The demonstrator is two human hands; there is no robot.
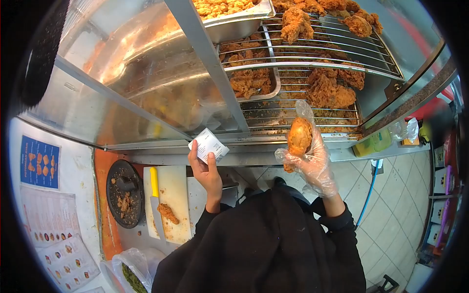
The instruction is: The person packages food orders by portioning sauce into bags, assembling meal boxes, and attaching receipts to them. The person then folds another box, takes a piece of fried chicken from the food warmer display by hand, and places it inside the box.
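Observation:
My left hand (207,175), bare, pinches a small white printed receipt (209,146) between thumb and fingers, just in front of the display cabinet's edge. In a clear plastic glove, my right hand (318,168) grips a piece of fried chicken (299,137), fingers partly behind it. That piece is held in front of the cabinet's lower wire rack (325,117), where larger fried chicken pieces (330,90) lie. More fried chicken (296,24) rests on the upper wire rack (312,63).
On the left, a white cutting board (183,205) bears a yellow-handled knife (155,195) and a chicken piece (168,213). Beside it is a dark round pan (114,195) with crumbs. A metal tray (239,30) sits high in the cabinet. A blue hose (367,198) runs along the tiled floor.

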